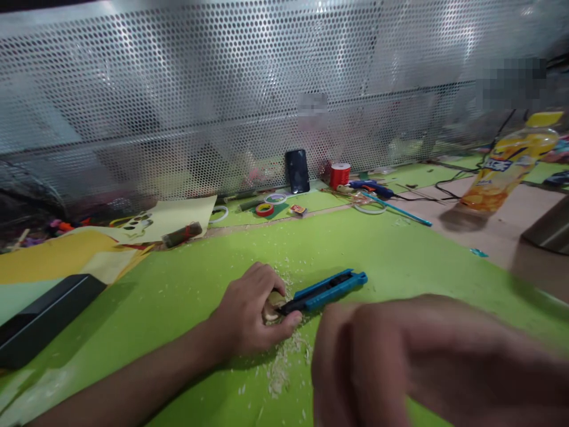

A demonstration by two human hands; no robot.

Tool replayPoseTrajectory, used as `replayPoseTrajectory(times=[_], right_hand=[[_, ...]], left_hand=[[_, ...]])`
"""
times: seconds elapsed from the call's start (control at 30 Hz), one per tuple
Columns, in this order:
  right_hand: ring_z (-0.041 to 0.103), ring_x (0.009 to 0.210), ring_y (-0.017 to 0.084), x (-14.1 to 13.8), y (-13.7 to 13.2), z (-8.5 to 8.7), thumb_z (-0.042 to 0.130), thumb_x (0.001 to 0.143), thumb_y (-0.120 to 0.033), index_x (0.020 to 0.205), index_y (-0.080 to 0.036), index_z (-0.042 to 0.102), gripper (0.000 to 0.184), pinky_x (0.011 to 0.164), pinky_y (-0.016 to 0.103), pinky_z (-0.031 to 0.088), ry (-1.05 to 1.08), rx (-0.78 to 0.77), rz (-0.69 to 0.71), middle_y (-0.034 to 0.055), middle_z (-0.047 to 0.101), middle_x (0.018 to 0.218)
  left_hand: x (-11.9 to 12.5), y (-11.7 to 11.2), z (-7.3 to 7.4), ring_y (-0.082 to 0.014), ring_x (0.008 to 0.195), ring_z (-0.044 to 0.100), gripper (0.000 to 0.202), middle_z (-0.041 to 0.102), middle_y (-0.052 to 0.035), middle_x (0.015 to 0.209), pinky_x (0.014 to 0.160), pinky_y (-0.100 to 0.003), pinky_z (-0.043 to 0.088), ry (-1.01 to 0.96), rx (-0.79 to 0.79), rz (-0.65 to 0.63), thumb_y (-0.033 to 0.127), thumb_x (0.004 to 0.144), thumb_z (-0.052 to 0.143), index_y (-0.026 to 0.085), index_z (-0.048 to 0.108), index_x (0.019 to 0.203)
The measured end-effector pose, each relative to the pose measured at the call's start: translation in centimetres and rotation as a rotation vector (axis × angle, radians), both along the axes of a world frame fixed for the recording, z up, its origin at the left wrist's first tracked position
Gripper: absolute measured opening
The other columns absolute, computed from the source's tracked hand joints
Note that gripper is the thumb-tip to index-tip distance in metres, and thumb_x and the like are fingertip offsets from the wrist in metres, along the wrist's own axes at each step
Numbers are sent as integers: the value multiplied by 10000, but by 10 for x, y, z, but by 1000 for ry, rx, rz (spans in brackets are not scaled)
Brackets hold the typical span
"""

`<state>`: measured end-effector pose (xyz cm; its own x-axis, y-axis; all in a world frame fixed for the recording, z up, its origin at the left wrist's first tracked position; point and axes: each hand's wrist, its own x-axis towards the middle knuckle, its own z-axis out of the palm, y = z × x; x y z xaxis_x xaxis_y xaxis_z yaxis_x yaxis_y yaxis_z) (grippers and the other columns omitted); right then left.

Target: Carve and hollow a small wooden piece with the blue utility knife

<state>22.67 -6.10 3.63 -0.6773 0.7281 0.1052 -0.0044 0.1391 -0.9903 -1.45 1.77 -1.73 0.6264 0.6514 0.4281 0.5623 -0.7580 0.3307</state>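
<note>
My left hand (pixel 249 314) rests on the green mat (pixel 186 279) with its fingers closed round a small pale round piece (pixel 272 308). A blue utility knife (pixel 326 290) lies on the mat with its dark blade end touching that piece at my left fingertips. Pale shavings (pixel 284 362) are scattered under and in front of the hand. My right hand (pixel 400 362) is close to the camera at the lower right, large and blurred by motion, just right of the knife. Its fingers look bent, but I cannot make out whether it holds anything.
A black box (pixel 40 323) lies at the left edge near yellow paper sheets (pixel 66 255). Along the perforated metal screen (pixel 267 89) stand a black phone (pixel 297 171), a red spool (pixel 339 175), tape rolls (pixel 265 209) and a blue glue gun (pixel 371 188). A yellow drink bottle (pixel 507 166) stands at the right.
</note>
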Motion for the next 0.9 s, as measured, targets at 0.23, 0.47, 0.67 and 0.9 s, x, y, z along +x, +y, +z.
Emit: replayPoseTrajectory(times=[0.23, 0.47, 0.67, 0.9], right_hand=[[555, 936, 217, -21, 48, 7, 539, 904, -232, 936, -206, 633, 103, 866, 374, 419, -629, 797, -119, 58, 637, 967], [585, 703, 195, -21, 91, -17, 597, 767, -339, 900, -186, 591, 203, 626, 294, 389, -881, 822, 44, 54, 665, 829], [612, 599, 195, -28, 93, -26, 542, 759, -306, 839, -202, 629, 158, 514, 276, 288, -1055, 822, 0, 48, 692, 727], [651, 597, 229, -27, 88, -25, 536, 716, -274, 840, -211, 630, 168, 491, 285, 251, -1133, 837, -51, 40, 698, 712]], left_hand=[[0, 5, -8, -178, 701, 444, 274, 493, -11, 769, 617, -313, 359, -46, 60, -35, 406, 825, 631, 200, 454, 860], [-1, 2, -4, -177, 726, 442, 264, 489, -11, 787, 631, -307, 358, -60, 73, -17, 357, 819, 647, 192, 453, 890], [1, 2, -2, -177, 743, 451, 266, 502, -16, 806, 644, -309, 371, -57, 78, -48, 329, 814, 656, 189, 451, 908], [1, 2, -2, -178, 739, 466, 284, 511, -15, 808, 646, -316, 390, -65, 38, -45, 373, 832, 648, 198, 448, 930]])
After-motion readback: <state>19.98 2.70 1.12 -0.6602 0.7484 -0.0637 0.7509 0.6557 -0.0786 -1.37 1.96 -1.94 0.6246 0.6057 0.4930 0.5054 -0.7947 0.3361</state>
